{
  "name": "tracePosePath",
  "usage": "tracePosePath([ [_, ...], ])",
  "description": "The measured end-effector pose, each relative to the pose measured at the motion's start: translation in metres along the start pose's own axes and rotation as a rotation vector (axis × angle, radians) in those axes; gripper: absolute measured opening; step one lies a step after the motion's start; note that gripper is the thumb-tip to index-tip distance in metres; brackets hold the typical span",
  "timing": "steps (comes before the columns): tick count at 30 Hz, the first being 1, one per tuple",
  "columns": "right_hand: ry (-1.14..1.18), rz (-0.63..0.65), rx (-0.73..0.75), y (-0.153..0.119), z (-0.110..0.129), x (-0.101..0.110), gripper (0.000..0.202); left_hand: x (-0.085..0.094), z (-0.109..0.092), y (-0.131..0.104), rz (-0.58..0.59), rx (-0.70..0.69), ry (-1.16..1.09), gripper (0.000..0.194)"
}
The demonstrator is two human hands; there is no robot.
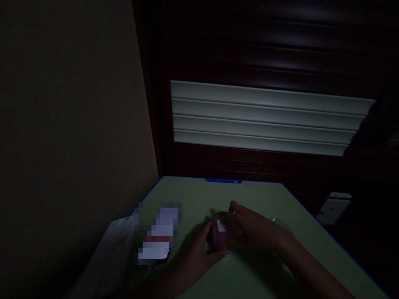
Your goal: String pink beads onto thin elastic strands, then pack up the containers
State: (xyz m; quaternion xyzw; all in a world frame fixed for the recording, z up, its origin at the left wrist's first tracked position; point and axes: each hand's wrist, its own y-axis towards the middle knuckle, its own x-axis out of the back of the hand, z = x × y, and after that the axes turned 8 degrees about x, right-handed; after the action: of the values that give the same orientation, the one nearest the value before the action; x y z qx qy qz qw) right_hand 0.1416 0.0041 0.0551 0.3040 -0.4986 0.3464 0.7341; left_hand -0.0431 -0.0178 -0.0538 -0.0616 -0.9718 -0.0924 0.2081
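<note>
A small round purple container (pixel 222 240) with a white label stands on the pale green table (pixel 193 195). My left hand (pixel 199 253) curves round its left and near side, thumb at its lower edge. From the right, my right hand (pixel 241 224) grips its top and right side with fingers and thumb. The room is dim, so the fine contact of the fingertips is hard to see. Behind my right forearm, a clear plastic object (pixel 280 224) shows in part.
Left on the table lies a phone-like object (pixel 162 232), its screen pixelated. A pale white object (pixel 107 253) slants along the left edge beside the wall (pixel 77 104). White boxes (pixel 335 209) sit beyond the right edge. A dark panel with white slats (pixel 258 118) stands behind.
</note>
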Motion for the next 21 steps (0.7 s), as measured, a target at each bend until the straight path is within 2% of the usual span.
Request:
tracePosePath([
  [6,-0.186,-0.020,-0.113,0.005,0.009,-0.006,0.054,0.000,-0.003,0.001,0.034,0.007,-0.037,0.064],
  [14,-0.377,-0.071,-0.246,0.015,0.024,-0.018,0.057,0.001,-0.001,0.000,-0.012,-0.013,0.067,0.069],
  [18,-0.416,-0.076,-0.251,0.016,0.025,-0.021,0.061,0.002,-0.002,0.001,0.005,-0.037,0.066,0.069],
  [21,-0.368,-0.052,-0.226,0.013,0.018,-0.016,0.055,0.002,-0.002,0.000,0.015,-0.027,0.041,0.067],
])
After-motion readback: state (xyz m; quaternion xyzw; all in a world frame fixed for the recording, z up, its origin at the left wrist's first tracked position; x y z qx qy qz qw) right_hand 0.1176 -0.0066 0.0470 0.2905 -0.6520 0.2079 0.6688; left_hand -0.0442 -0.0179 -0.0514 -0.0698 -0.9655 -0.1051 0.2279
